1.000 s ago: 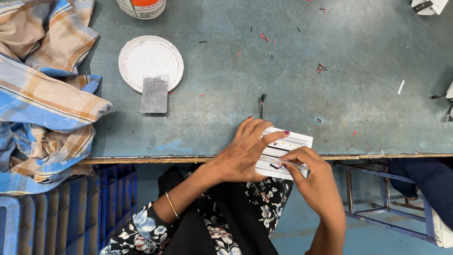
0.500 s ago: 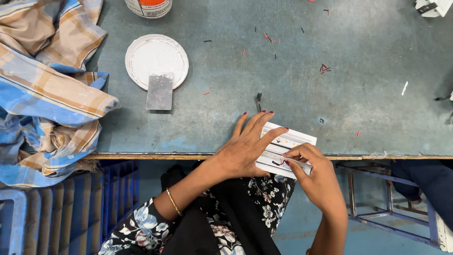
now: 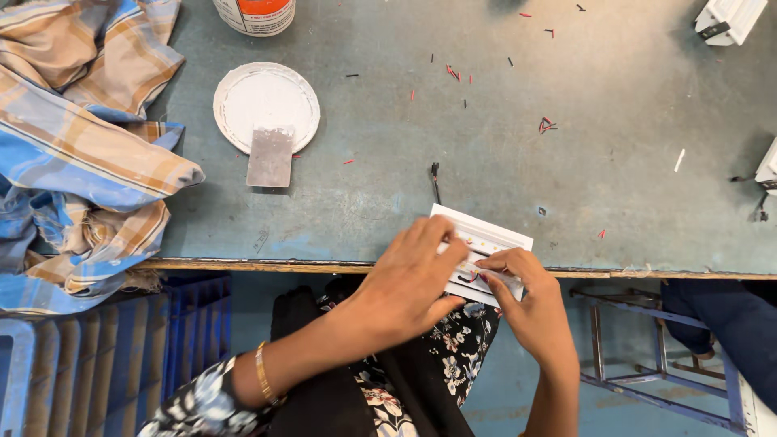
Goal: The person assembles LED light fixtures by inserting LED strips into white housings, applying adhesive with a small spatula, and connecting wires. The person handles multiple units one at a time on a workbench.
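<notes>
Little has shifted since before: both hands stay on the white rectangular panel (image 3: 477, 252) at the table edge (image 3: 243, 265). Left hand (image 3: 405, 283) lies flat, fingers spread, pressing it down; right hand (image 3: 530, 311) pinches its near edge. Up-left of the grip: white round lid (image 3: 267, 101), grey block (image 3: 270, 158), orange-labelled white tub (image 3: 255, 12).

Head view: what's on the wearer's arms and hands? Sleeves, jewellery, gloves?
No gloves on either hand. The left hand has a thin gold bangle at the wrist and a dark floral-print sleeve near the elbow. The right hand and its forearm show no jewellery or sleeve in frame.
</notes>
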